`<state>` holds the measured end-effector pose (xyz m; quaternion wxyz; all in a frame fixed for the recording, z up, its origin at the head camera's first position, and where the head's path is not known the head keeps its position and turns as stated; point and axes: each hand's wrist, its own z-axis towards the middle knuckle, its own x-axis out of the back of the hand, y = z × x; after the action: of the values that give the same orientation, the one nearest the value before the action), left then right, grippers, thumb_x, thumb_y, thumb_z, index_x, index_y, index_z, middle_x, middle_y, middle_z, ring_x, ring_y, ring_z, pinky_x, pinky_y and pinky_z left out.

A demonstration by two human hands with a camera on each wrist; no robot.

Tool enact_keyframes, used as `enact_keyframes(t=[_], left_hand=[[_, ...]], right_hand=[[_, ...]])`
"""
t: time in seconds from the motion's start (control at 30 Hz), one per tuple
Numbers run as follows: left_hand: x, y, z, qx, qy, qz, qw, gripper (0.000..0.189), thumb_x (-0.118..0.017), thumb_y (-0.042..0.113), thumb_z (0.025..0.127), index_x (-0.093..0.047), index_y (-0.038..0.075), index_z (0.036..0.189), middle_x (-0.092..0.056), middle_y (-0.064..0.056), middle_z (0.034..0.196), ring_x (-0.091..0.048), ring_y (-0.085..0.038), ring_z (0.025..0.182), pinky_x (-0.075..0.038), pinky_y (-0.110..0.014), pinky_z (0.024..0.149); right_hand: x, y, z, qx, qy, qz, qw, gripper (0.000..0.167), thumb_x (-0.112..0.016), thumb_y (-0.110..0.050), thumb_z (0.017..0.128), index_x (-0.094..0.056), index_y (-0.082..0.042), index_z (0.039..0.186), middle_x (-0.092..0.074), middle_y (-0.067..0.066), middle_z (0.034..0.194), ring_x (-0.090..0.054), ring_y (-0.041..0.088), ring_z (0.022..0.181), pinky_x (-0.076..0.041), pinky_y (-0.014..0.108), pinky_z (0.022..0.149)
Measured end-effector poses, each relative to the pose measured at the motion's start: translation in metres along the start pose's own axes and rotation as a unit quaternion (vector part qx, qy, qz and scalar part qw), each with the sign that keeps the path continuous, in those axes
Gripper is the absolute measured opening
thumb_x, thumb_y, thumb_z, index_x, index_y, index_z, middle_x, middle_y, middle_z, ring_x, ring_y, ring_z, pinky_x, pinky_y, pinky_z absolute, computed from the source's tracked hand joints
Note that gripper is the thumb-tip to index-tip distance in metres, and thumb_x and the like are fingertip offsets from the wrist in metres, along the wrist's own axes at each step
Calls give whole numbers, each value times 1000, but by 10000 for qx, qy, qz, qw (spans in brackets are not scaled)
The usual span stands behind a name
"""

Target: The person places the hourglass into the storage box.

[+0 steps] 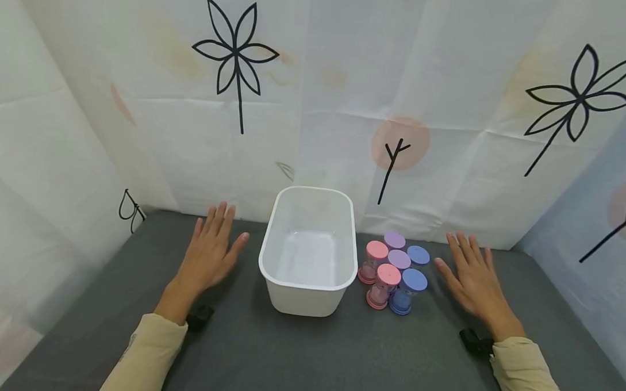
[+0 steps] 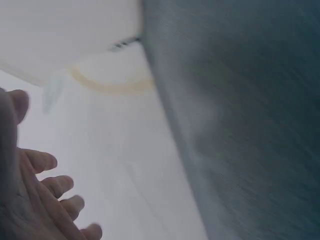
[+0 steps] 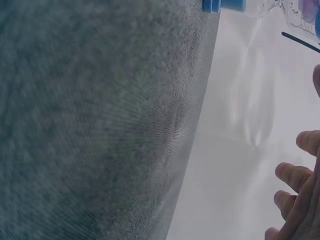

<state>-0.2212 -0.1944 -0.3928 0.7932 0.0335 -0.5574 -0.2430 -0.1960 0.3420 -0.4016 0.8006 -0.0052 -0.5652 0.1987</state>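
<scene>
My left hand (image 1: pixel 210 252) is held flat with straight fingers, left of a white plastic tub (image 1: pixel 308 302), and holds nothing. To the right of the tub stands a cluster of several small hourglass timers with pink, purple and blue caps, among them a pink sand timer (image 1: pixel 384 286) and a blue sand timer (image 1: pixel 408 291) in front. My right hand (image 1: pixel 470 278), also flat with fingers spread, is beside the cluster on its right and grips nothing. In the right wrist view a blue-capped timer (image 3: pixel 232 5) shows at the top edge, with fingers (image 3: pixel 295 175) at the right.
A dark grey tabletop (image 1: pixel 307 362) lies under everything. White cloth (image 1: pixel 327 75) with black leaf and flower drawings hangs behind it and at both sides. The tub stands near the back edge, its inside showing only bare white walls.
</scene>
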Motion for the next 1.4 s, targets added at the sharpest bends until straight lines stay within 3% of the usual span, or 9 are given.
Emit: enact_keyframes(t=[0.17,0.33,0.57,0.87,1.0,1.1,1.23,1.3,1.4], left_hand=[[13,25,2,-132,-178,-1392,9900,77,-42,48,108,-10,5,163,-6,-13,169,-4,-33,155,-11,-61,118],[27,53,-2,-206,-812,-2236,9711,84,-48,51,105,1,16,164,2,-2,169,-1,-26,155,-11,-61,118],[30,76,-9,-534,-1218,-2110,9684,110,-66,61,91,8,21,163,7,3,169,-2,-22,154,-20,-60,117],[24,77,-9,-572,-1249,-1940,9713,118,-69,65,86,6,17,164,6,3,169,-5,-24,155,-24,-60,115],[25,77,-9,-558,-1266,-1947,9711,118,-69,66,86,5,17,164,5,1,169,-4,-24,155,-23,-60,115],[24,77,-9,-581,-1272,-1968,9704,118,-69,65,86,5,17,164,4,1,169,-5,-24,155,-24,-61,115],[24,77,-9,-548,-1302,-1990,9698,118,-69,65,86,6,17,164,5,2,169,-4,-23,155,-23,-60,115],[24,77,-9,-523,-1313,-1978,9700,118,-69,66,86,6,17,163,5,1,169,-4,-23,155,-23,-59,116],[24,77,-10,-512,-1319,-1959,9704,119,-69,66,86,6,17,163,5,-1,170,-4,-24,155,-23,-60,115]], right_hand=[[0,-1,2,46,-12,444,9990,69,-45,-38,109,-19,-1,161,-23,34,159,-6,47,151,6,61,117],[-1,-5,3,-132,-129,755,9970,69,-45,-38,109,-18,-1,161,-23,34,159,-9,48,150,6,59,118],[1,-10,4,-391,-318,1016,9935,70,-43,-40,109,-16,-1,161,-21,35,159,-9,50,150,4,58,119],[3,-14,5,-570,-402,1301,9890,71,-43,-40,109,-17,1,161,-20,36,159,-10,52,149,1,60,119],[8,-17,4,-730,-410,1793,9802,69,-47,-39,108,-23,-1,160,-24,33,159,-18,52,147,-12,68,114],[12,-17,2,-674,-197,2942,9532,58,-56,-24,106,-37,2,154,-42,27,153,-39,36,143,-37,48,111],[16,-13,2,-241,25,4946,8688,48,-60,5,99,-48,8,145,-62,11,139,-57,12,128,-48,19,95],[17,-13,2,-85,11,5517,8340,49,-58,12,97,-48,9,145,-64,6,137,-59,10,126,-49,21,94],[17,-14,3,-51,-49,5628,8265,50,-60,13,96,-49,8,145,-65,3,136,-60,11,125,-49,22,95]])
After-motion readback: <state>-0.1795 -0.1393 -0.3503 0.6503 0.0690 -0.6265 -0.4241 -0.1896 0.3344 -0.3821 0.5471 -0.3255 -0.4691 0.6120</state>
